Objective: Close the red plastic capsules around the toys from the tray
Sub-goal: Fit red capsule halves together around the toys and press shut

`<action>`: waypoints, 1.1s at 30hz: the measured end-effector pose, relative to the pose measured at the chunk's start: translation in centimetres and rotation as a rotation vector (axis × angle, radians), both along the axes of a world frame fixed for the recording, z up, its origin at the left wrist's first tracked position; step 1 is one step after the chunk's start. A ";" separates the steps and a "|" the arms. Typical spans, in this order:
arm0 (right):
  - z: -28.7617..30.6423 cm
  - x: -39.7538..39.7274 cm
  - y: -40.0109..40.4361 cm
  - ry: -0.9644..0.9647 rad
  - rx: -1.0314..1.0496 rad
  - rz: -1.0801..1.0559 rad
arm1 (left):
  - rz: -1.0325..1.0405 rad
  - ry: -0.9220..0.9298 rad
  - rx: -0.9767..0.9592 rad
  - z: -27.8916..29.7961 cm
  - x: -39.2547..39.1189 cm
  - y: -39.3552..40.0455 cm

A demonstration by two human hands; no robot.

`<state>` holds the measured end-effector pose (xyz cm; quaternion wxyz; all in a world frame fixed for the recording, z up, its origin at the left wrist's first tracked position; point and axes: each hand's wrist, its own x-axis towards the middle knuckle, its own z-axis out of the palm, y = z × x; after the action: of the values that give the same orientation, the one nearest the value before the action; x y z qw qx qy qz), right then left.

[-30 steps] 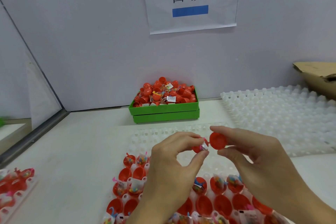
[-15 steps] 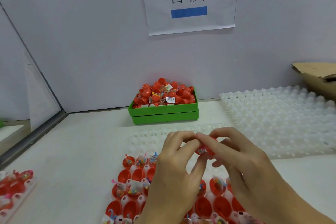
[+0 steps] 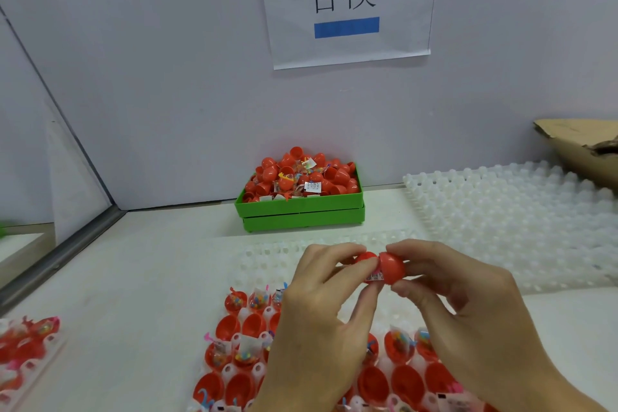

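Note:
Both hands hold one red plastic capsule (image 3: 389, 269) above the white tray (image 3: 267, 254). My left hand (image 3: 321, 318) pinches the left half, mostly hidden behind its fingers. My right hand (image 3: 468, 308) grips the rounder right half. A small white toy label sticks out of the seam between the halves. Below the hands, the tray holds open red capsule halves (image 3: 234, 358), some with small bagged toys inside.
A green bin (image 3: 301, 211) heaped with red capsules stands by the back wall. Empty white trays (image 3: 518, 217) lie at the right, a cardboard box (image 3: 582, 144) beyond them. Another tray of capsules (image 3: 23, 351) is at the left edge.
The two halves were apart, one in each hand. My hands came together and the halves now meet around the toy, with the label showing at the seam.

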<state>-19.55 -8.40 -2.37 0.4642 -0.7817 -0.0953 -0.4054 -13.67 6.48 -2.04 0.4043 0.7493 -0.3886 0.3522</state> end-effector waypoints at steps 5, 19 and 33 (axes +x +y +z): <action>-0.1 0.1 -0.2 0.030 0.077 0.032 | -0.018 0.009 0.054 -0.1 -0.1 0.0; -0.2 0.1 -0.3 0.089 0.150 0.071 | -0.154 0.483 -0.098 0.8 -0.2 0.4; 0.4 -0.2 -0.2 0.141 0.150 0.082 | -0.334 0.671 -0.232 0.8 -0.2 0.3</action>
<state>-19.77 -8.62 -1.98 0.5431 -0.7668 -0.0639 -0.3361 -13.84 6.80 -1.25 0.6426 0.6986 -0.3090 0.0588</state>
